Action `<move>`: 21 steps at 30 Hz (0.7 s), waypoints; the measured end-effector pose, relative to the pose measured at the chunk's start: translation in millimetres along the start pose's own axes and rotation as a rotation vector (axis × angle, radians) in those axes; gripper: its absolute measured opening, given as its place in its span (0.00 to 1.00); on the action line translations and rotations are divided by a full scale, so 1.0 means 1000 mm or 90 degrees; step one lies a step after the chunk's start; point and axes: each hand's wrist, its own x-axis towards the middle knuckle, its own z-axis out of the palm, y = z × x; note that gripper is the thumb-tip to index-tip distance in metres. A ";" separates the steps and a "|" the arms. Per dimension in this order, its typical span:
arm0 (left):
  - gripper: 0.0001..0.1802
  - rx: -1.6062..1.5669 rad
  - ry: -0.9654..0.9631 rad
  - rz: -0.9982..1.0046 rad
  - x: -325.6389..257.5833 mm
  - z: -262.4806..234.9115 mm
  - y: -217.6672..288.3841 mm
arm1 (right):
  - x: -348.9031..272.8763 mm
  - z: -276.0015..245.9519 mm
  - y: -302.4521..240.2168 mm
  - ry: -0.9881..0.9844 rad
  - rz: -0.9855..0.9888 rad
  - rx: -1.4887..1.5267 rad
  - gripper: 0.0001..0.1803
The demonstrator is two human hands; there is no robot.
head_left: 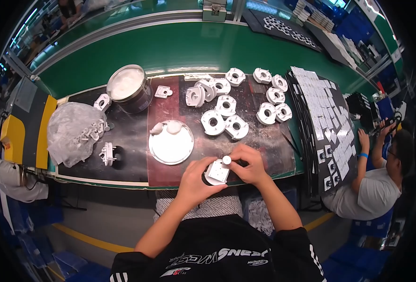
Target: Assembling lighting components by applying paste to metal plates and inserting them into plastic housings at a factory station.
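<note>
Close to the table's front edge, my left hand (pixel 192 182) is closed around a white plastic housing (pixel 218 174), holding it with a flat square face upward. My right hand (pixel 251 165) pinches a small round white piece (pixel 227 160) at the housing's upper right corner; whether it touches the housing I cannot tell. Left of my hands lies a round white lid (pixel 171 146) with two whitish lumps at its far edge. Beyond my hands, several white ring-shaped housings (pixel 213 123) with round center holes lie on the dark red mat.
A tub (pixel 140 101) of white material stands at the back left. Beside it are a plastic bag (pixel 67 127) and small white fittings (pixel 107 154). Stacked boards (pixel 328 117) with white pieces fill the right side. A co-worker (pixel 365 188) sits at the right. Behind runs a green conveyor belt (pixel 170 47).
</note>
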 end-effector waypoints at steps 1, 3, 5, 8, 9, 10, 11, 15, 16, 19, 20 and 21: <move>0.43 -0.004 -0.004 -0.001 0.000 0.001 0.000 | -0.001 -0.002 0.001 -0.002 0.003 0.003 0.08; 0.43 0.000 -0.003 0.000 0.001 0.000 0.000 | 0.000 -0.003 0.001 -0.003 0.004 0.005 0.08; 0.43 0.005 -0.006 0.000 0.000 -0.001 0.001 | 0.006 -0.004 -0.003 -0.028 -0.003 0.000 0.08; 0.43 0.008 -0.006 -0.012 0.000 -0.002 0.001 | 0.016 -0.010 -0.005 -0.079 -0.044 -0.020 0.08; 0.43 0.000 -0.008 -0.014 0.000 -0.003 0.001 | 0.016 -0.010 -0.004 -0.079 -0.045 -0.019 0.08; 0.43 -0.009 -0.008 -0.015 0.000 -0.003 0.001 | 0.016 -0.012 -0.002 -0.082 -0.058 -0.021 0.09; 0.43 -0.009 -0.003 -0.015 0.001 -0.002 0.001 | 0.017 -0.013 0.000 -0.086 -0.071 -0.024 0.09; 0.43 -0.004 -0.009 0.006 0.001 -0.001 -0.003 | 0.014 -0.009 0.006 -0.080 -0.100 -0.012 0.09; 0.43 0.001 -0.011 0.008 0.001 0.000 -0.003 | 0.012 -0.007 0.005 -0.064 -0.074 -0.005 0.08; 0.43 0.003 0.004 0.018 0.000 0.003 -0.005 | 0.006 -0.002 0.004 -0.038 -0.031 0.001 0.08; 0.43 0.004 0.006 0.017 0.000 0.004 -0.006 | 0.005 0.000 0.004 -0.026 -0.012 0.000 0.07; 0.43 0.007 0.020 0.025 0.000 0.005 -0.006 | 0.004 0.000 0.003 -0.027 -0.013 0.001 0.07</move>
